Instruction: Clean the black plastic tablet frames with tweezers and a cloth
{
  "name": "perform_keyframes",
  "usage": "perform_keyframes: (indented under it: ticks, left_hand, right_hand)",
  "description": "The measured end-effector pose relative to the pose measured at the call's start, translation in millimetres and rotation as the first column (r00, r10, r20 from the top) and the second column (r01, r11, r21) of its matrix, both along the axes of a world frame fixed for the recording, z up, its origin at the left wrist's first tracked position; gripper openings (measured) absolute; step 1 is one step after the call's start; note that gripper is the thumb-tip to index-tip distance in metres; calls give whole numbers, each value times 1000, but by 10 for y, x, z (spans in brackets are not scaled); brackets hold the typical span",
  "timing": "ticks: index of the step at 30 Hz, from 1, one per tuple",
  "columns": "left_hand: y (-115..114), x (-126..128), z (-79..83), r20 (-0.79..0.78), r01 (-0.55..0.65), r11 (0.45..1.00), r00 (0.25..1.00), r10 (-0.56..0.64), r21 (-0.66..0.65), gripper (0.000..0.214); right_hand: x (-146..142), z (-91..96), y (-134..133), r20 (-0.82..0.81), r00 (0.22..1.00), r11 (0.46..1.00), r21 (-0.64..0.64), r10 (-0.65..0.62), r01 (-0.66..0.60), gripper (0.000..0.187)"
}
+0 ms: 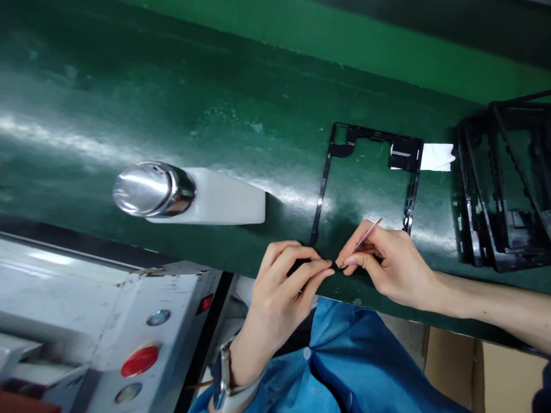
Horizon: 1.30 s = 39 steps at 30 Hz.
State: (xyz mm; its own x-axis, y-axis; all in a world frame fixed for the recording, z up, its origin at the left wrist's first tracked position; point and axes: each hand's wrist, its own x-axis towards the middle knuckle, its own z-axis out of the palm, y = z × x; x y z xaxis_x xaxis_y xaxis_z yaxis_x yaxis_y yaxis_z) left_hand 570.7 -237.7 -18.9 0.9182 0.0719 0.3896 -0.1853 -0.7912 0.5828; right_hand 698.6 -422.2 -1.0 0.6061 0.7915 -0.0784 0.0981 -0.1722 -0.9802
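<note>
A black rectangular plastic frame [323,189] lies on the green table with its near side toward me. Beneath its far right corner pokes out a white piece of paper or cloth [439,157]. My left hand [286,287], wearing a watch, is closed at the frame's near edge, thumb and fingertips pinching it; the fingers partly cover that edge. In my right hand [394,264] is a thin, pen-like metal tool [368,235], gripped like a pencil. Its tip meets the near edge of the frame, just right of my left fingertips. The exact spot under the tip is too small to make out.
A white bottle [228,198] with a shiny metal cap stands to the left. Several more black frames [501,189] are stacked at the right. A grey machine panel [172,344] with a red button [140,361] sits at lower left, beside the table's near edge.
</note>
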Motion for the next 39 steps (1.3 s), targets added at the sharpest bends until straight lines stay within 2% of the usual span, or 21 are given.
perform_keyframes:
  ticks: [7,17,24,34,39]
  left_hand:
    - [16,-8,-9,-14,-1,1000,1000,1,-17,18]
    - [17,-5,-23,-12,-14,999,1000,13,-32,15]
    - [28,-4,-22,-25,-4,999,1000,3,-38,16]
    - [36,-5,-27,-20,8,999,1000,-8,-34,19]
    - [39,2,-37,-11,8,999,1000,-9,-45,18]
  right_hand:
    - [-4,-17,-12,-41,999,1000,29,-3,4,17]
    - [14,1,-18,2,1000,1000,3,18,-18,21]
    - [22,-20,-23,-101,995,1000,25,9,-6,17]
    - [6,-16,-33,25,999,999,11,30,-30,22]
    - [36,-13,-31,-33,999,999,10,42,-42,21]
